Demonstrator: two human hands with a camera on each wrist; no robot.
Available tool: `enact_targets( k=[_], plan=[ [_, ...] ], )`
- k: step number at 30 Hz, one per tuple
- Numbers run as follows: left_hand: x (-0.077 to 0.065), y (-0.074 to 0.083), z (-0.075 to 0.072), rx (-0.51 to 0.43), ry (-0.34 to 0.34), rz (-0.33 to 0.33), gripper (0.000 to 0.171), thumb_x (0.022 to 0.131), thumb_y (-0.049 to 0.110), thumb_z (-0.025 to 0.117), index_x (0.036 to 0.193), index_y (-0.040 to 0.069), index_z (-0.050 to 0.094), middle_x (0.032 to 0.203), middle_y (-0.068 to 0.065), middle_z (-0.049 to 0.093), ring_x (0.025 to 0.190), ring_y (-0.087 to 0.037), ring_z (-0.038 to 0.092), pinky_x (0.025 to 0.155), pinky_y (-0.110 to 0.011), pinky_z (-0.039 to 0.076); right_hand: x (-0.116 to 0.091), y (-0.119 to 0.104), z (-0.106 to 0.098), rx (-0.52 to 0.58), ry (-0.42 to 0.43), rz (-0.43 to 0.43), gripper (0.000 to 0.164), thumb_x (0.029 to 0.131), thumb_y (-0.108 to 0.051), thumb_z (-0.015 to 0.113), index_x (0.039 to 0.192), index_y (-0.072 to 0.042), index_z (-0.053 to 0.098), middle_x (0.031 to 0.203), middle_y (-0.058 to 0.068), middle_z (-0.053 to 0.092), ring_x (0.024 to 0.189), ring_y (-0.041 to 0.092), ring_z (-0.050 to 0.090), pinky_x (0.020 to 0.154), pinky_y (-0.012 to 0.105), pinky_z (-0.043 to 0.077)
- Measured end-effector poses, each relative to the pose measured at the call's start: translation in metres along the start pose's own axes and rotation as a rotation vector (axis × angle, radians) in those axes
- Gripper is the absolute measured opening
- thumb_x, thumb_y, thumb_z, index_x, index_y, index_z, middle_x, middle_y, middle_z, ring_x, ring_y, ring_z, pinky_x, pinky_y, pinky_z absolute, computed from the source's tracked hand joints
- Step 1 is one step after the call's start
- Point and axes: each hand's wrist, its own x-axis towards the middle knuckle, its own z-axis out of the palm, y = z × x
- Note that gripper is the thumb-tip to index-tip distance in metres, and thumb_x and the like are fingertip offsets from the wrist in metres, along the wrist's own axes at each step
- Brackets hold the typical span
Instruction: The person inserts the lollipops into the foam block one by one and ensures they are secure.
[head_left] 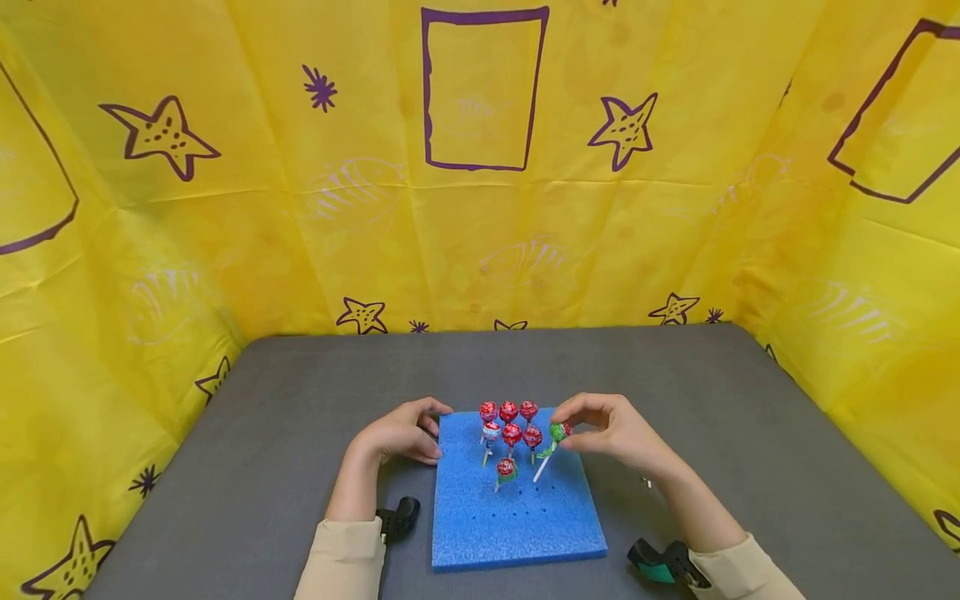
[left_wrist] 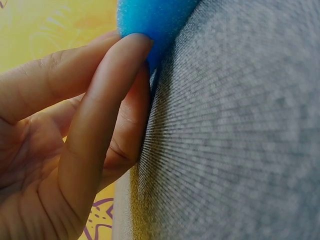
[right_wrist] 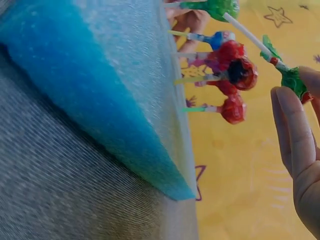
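Observation:
My right hand pinches a green-wrapped lollipop by its head between thumb and fingertips. Its white stick slants down toward the board, and the free end shows apart from the foam in the right wrist view. At the upper left corner of the blue foam board, my left hand holds the edge with thumb and fingers. Several lollipops stand in the foam: a back row of three red ones, a second row with a blue-and-white one at its left, and a red-and-green one in front.
Small holes dot the front part of the foam. A small white thing lies on the grey table beside my right forearm, partly hidden. Yellow patterned cloth walls the back and sides. Both wrists wear black camera mounts.

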Motion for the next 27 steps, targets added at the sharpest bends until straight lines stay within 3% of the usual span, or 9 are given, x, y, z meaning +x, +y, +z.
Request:
enact_targets(
  k=[5,16,27],
  plan=[
    [0.0,0.0,0.0,-0.007,0.007,-0.011,0.062,0.078,-0.008,0.073,0.135,0.004,0.052,0.096,-0.014,0.051,0.07,-0.019,0.063,0.066,-0.034,0.064,0.002,0.002,0.006,-0.007,-0.041,-0.041,0.024,0.083,-0.005,0.075,0.106,-0.002,0.07,0.103,0.003,0.071,0.096,0.012,0.066,0.087,0.027,0.059],
    [0.001,0.001,0.0,-0.012,0.002,-0.011,0.063,0.077,-0.008,0.073,0.136,0.004,0.052,0.094,-0.012,0.05,0.069,-0.019,0.063,0.066,-0.033,0.064,0.002,0.007,0.012,-0.003,-0.074,-0.026,0.019,0.081,-0.007,0.078,0.1,-0.008,0.074,0.101,0.011,0.072,0.097,0.012,0.065,0.092,0.033,0.058],
    [0.001,-0.001,-0.002,-0.031,-0.025,0.003,0.064,0.078,-0.01,0.071,0.137,0.001,0.049,0.094,-0.012,0.049,0.069,-0.017,0.062,0.066,-0.033,0.064,0.004,0.007,0.02,-0.019,-0.095,-0.025,0.018,0.079,-0.01,0.081,0.097,-0.009,0.075,0.099,0.011,0.073,0.097,0.009,0.065,0.09,0.038,0.059]
  ],
)
